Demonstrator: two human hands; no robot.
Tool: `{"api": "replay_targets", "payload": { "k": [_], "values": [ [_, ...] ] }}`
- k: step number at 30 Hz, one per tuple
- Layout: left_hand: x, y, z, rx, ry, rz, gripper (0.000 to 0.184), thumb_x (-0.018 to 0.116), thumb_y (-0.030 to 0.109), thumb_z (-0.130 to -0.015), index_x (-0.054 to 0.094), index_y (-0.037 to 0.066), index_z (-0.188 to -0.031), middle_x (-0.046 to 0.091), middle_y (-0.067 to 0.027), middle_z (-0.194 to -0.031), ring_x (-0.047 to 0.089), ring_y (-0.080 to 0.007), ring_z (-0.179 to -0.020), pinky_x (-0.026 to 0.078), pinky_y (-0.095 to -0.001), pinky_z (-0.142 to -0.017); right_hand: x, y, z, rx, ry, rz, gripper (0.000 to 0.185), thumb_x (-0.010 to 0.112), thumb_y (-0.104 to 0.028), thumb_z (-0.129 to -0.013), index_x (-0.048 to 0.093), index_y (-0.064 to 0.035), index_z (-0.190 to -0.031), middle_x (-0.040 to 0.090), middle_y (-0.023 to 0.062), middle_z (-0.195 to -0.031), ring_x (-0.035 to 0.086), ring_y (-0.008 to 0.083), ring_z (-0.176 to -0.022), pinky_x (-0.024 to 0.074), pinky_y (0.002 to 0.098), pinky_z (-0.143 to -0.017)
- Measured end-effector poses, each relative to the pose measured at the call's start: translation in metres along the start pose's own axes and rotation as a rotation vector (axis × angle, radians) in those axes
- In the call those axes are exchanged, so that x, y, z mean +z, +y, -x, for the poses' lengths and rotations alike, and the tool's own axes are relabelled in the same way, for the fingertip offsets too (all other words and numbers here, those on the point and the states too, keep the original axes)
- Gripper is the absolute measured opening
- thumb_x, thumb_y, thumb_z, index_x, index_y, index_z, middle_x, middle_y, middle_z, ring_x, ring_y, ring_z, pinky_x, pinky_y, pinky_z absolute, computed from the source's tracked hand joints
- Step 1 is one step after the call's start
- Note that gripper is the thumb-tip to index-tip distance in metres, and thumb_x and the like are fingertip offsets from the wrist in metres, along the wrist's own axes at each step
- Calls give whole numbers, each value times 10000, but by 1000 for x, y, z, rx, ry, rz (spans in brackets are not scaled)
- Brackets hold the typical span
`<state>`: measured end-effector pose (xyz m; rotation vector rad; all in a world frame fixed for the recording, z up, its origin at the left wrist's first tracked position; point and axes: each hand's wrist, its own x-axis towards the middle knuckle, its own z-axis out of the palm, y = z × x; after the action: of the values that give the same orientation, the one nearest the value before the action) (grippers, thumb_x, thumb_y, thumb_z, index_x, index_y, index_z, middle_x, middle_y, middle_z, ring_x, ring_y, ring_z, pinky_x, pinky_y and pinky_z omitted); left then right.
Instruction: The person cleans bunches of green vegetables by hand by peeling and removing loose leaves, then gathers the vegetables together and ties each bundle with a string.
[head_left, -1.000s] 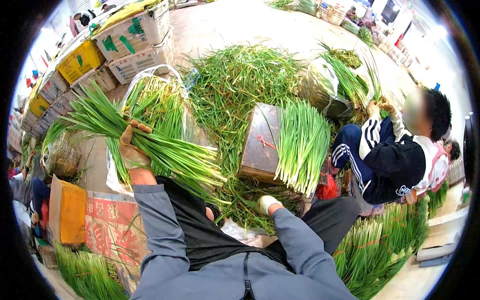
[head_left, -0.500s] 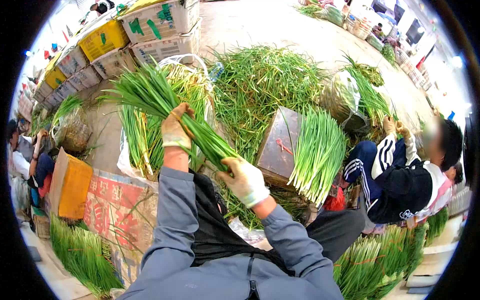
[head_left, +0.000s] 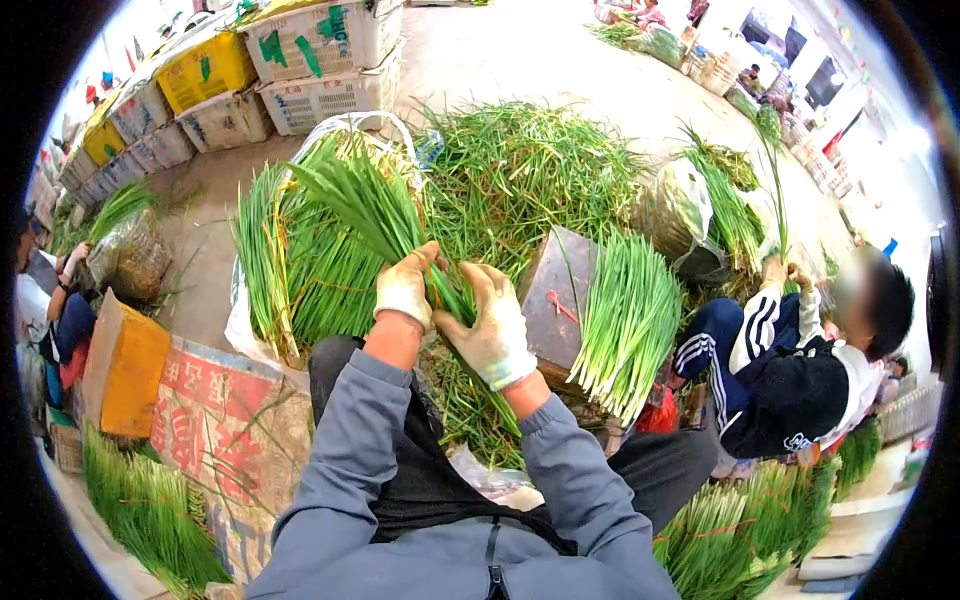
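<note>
A long bunch of green chives (head_left: 365, 200) slants across in front of me, leafy tips toward the upper left. My left hand (head_left: 405, 288), in a pale, stained glove, is closed around its middle. Just below, my right hand (head_left: 497, 330), gloved the same way, has thumb and fingers about the lower part, with the stalks passing partly hidden beneath the palm. Right of my hands, a neat layer of chives (head_left: 630, 325) lies on a dark-topped box (head_left: 560, 290) beside a small red tool (head_left: 562, 306). An open white bag (head_left: 245, 325) to the left holds more chives.
Loose chives (head_left: 530, 190) are heaped ahead. Stacked crates (head_left: 330, 100) stand at the upper left. A seated person (head_left: 800, 370) handles chives at right; another person (head_left: 45, 300) sits at far left. An orange box (head_left: 135, 370) and tied bundles (head_left: 150, 510) lie left.
My left hand has moved right and down, closer to my right hand. The bunch has swung steeper, its leafy tips now over the white bag. My right hand's fingers are more spread around the stalks.
</note>
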<state>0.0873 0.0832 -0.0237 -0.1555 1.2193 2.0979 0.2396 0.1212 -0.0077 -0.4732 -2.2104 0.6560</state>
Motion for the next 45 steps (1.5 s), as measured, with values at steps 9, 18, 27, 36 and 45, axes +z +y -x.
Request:
{"api": "replay_targets", "payload": {
  "k": [9, 18, 27, 36, 45],
  "values": [
    [-9, -22, -15, 73, -132, -39, 176, 757, 113, -855, 707, 10, -989, 705, -73, -864, 661, -218, -752, 542, -336, -672, 3, 8, -18, 147, 46, -335, 131, 806, -96, -785, 743, -77, -898, 716, 92, -1024, 673, 254, -983, 531, 345, -874],
    [-7, -3, -2, 102, -89, -48, 215, 789, 41, -782, 706, 9, -979, 710, -86, -852, 636, -206, -649, 516, -371, -596, -82, 25, -5, 440, -351, -1354, 219, 709, -86, -924, 632, -3, -1112, 721, 145, -974, 711, 254, -881, 585, 330, -769],
    [-6, -17, 0, -241, -351, 65, 328, 739, 140, -906, 658, 21, -1200, 707, -97, -1032, 683, -246, -909, 573, -401, -814, -8, 47, 51, 429, -497, -352, 942, 876, -283, -730, 374, -7, -1478, 670, 194, -1194, 661, 308, -1101, 512, 385, -990],
    [-27, -17, 6, -88, -514, -264, 964, 796, 502, -838, 306, 107, -1568, 521, -171, -1450, 486, -333, -1353, 380, -517, -1129, -54, 92, 40, 909, -298, -1367, 521, 721, -169, -862, 573, -24, -1340, 707, 105, -1058, 707, 242, -902, 601, 409, -832],
    [-44, -109, 69, -438, -671, -173, 1094, 515, 905, -763, 492, 56, -1452, 653, -85, -1235, 636, -241, -1084, 530, -368, -963, -41, 94, 79, 964, -317, -1737, 530, 635, -386, -985, 567, -3, -1345, 712, 180, -1151, 710, 290, -1030, 592, 430, -894]
  ]
}}
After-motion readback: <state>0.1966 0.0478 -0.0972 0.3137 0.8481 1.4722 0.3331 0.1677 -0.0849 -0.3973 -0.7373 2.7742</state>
